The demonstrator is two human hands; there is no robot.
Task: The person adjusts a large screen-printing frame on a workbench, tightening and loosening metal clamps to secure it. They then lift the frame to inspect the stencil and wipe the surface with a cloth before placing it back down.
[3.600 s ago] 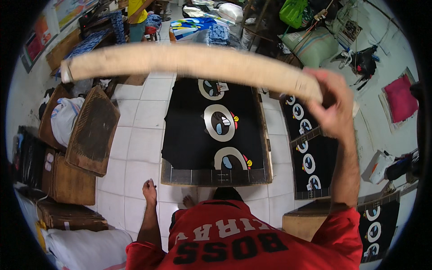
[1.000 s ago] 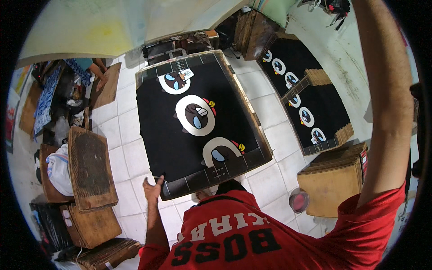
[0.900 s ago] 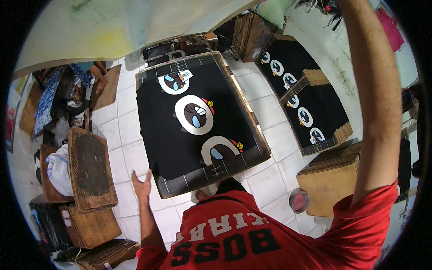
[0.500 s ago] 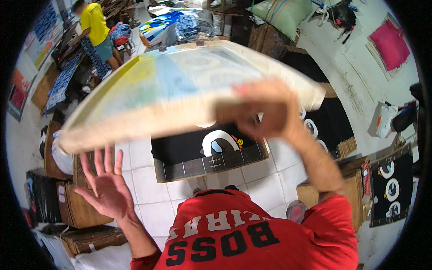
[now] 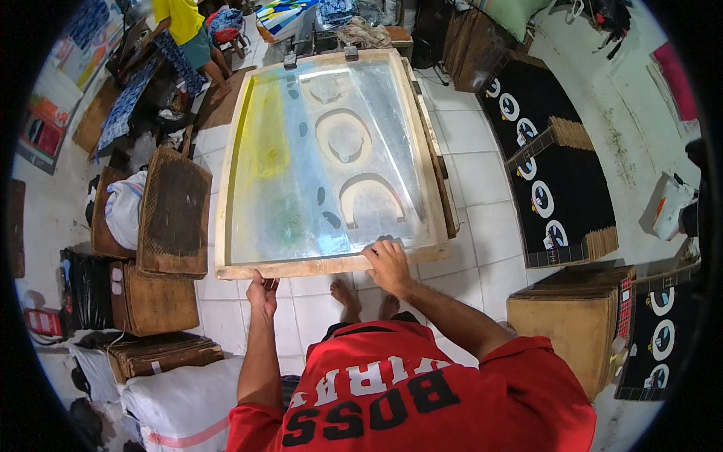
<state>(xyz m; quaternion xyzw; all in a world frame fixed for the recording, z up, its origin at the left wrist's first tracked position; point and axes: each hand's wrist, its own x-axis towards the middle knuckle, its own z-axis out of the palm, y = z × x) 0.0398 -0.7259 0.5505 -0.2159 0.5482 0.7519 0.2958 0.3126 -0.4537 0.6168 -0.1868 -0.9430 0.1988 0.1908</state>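
A large wooden-framed printing screen [image 5: 337, 264] lies before me, its translucent mesh tinted yellow, blue and green. Arch and ring shapes show in the mesh, with small dark ovals beside them. My left hand [image 5: 261, 292] grips the near rail left of its middle, fingertips at the lower edge. Farther right on the same rail, my right hand [image 5: 389, 267] has its fingers curled over the top. Two metal hinges [image 5: 351, 53] sit at the far rail. What lies under the screen is mostly hidden, though a board edge [image 5: 449, 218] peeks out on the right.
Black printed panels on boards [image 5: 536, 188] stand to the right, near stacked wooden boards [image 5: 565, 316]. At left are a brown board [image 5: 173, 215], a white sack [image 5: 126, 209] and more stacked boards [image 5: 162, 297]. A person in yellow [image 5: 181, 22] works at the far left.
The screen has come down from a raised, tilted position to lie lower and flatter. My left hand, open before, now holds its near rail; my right hand has moved down with it.
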